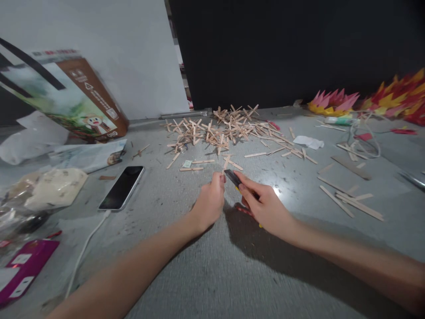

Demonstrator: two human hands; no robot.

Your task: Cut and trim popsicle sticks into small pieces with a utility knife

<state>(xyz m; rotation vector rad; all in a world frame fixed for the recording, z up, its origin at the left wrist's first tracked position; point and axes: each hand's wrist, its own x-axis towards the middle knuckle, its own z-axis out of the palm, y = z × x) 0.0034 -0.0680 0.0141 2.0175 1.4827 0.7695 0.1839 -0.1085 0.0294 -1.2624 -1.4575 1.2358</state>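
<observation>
My left hand (210,201) is closed, with thumb and fingers pinching a wooden craft stick (227,162) that points up and away from me. My right hand (265,201) grips a dark, narrow tool that looks like a utility knife (233,178), with small yellow parts showing. Its tip is right beside my left thumb and the stick; I cannot tell whether it touches the wood. Something red (244,209) shows under my right hand, mostly hidden. Just beyond my hands lie several loose craft sticks (203,161) and a small pale green scrap (186,164).
Behind is a heap of crossed craft sticks (229,126). More sticks (358,204) lie at right, near pink and yellow folded-paper pieces (334,104). At left are a phone (122,188) on a white cable (84,248), a printed bag (89,102) and a magenta case (33,266).
</observation>
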